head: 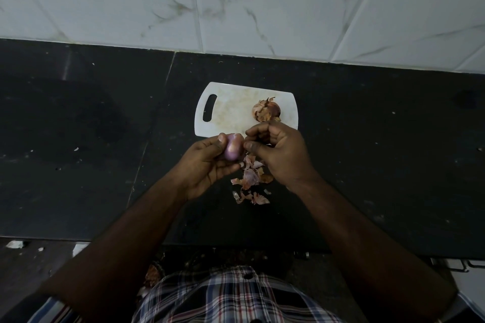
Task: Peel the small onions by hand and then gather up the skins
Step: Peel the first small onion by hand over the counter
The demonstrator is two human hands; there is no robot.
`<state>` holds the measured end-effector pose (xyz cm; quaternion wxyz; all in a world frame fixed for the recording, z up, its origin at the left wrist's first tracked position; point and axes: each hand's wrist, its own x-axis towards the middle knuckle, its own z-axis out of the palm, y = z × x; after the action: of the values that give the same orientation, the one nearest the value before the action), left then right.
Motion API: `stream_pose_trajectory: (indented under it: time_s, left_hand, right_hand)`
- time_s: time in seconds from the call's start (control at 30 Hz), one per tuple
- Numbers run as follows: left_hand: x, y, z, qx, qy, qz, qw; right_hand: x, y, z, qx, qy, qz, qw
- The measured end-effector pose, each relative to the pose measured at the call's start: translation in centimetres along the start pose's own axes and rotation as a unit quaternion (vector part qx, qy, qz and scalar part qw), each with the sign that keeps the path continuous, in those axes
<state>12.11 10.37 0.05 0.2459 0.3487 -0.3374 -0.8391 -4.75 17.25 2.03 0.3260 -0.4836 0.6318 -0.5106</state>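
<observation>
My left hand (207, 165) grips a small purple onion (233, 149), its peeled side showing, just in front of the white cutting board (231, 113). My right hand (278, 155) is curled beside it, thumb and fingertips touching the onion's right side. Loose pinkish skins (250, 181) lie in a small heap on the dark counter under both hands. Another onion (267, 110) with dry brown skin on it sits on the board's right part.
The dark stone counter (78, 139) runs left and right, with a seam left of the board. A white marble-tiled wall (262, 8) rises behind it. The counter's front edge lies close to my checked shirt (236, 294).
</observation>
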Motion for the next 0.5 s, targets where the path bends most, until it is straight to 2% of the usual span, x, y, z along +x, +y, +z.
stream_pose_trajectory:
  time_s: [0.2, 0.37, 0.5]
  left_hand:
    - [0.0, 0.3, 0.1, -0.003, -0.006, -0.025, 1.000]
    - [0.1, 0.1, 0.6, 0.000, 0.015, -0.016, 1.000]
    - [0.4, -0.1, 0.6, 0.002, 0.068, -0.003, 0.998]
  right_hand:
    - [0.2, 0.0, 0.0, -0.032, -0.013, 0.017, 0.999]
    - [-0.2, 0.2, 0.9, -0.041, 0.034, -0.009, 0.999]
    - [-0.8, 0.2, 1.1, 0.005, -0.019, 0.011, 1.000]
